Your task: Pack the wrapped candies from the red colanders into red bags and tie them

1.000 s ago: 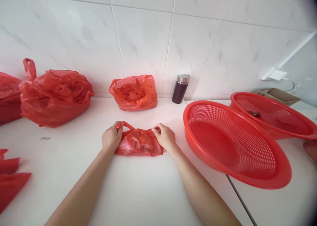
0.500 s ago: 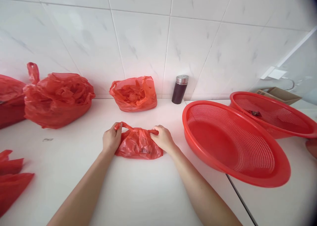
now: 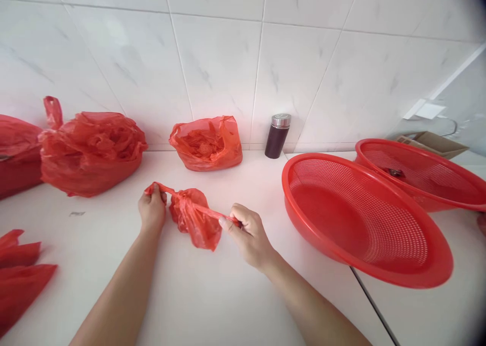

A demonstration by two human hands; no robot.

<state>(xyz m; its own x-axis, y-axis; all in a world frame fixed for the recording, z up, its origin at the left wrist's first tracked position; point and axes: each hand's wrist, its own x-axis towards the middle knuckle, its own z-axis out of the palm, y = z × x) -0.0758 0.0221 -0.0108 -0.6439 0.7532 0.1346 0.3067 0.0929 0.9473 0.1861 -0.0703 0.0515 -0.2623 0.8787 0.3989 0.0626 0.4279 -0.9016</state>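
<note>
A small red plastic bag [image 3: 197, 224] is at the middle of the white table, its two handles drawn out to either side from a twisted or knotted neck. My left hand [image 3: 152, 207] is closed on one handle at the bag's left. On the other side my right hand [image 3: 248, 232] grips the second handle, pinched between thumb and curled fingers. Both handles look taut. What the bag holds cannot be made out through the crumpled plastic.
Behind it stands an open red bag [image 3: 207, 146] of crumpled plastic, with a dark flask [image 3: 277, 136] to its right. Fuller red bags [image 3: 91, 154] stand at left, more red plastic [image 3: 23, 285] in front. A red colander [image 3: 319, 250] and another [image 3: 417, 171] fill the right.
My hands have moved apart, the left one leftward, the right one slightly lower. The handles have stretched into thin strands, and the bag has turned and bunched up at its neck.
</note>
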